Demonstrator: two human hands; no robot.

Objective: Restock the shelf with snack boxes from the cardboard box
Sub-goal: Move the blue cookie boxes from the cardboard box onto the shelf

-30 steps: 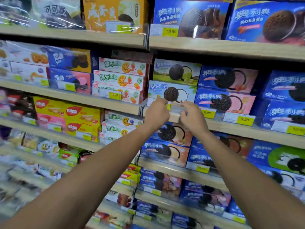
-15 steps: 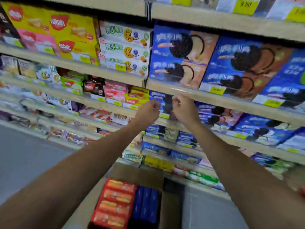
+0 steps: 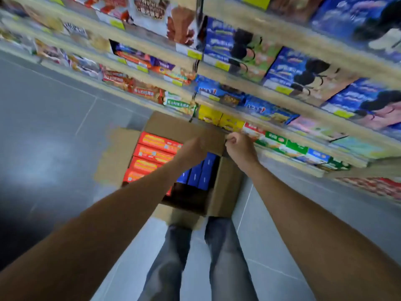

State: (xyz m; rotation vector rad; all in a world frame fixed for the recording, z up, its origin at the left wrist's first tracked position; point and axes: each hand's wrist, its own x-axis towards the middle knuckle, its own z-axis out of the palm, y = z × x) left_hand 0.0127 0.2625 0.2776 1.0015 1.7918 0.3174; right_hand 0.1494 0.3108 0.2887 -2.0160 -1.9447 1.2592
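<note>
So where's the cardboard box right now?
Head view, centre: the box sits open on the floor between the person's legs and the bottom shelf, red boxes in its left half, blue ones in its right.

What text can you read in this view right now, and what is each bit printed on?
Nothing reads for certain; the frame is motion-blurred.
On the white packet: dark capitals, blurred.
On the yellow price tags: numbers unreadable.
On the red boxes in the cardboard box: print blurred.
On the blue cookie boxes: white script, unreadable.
</note>
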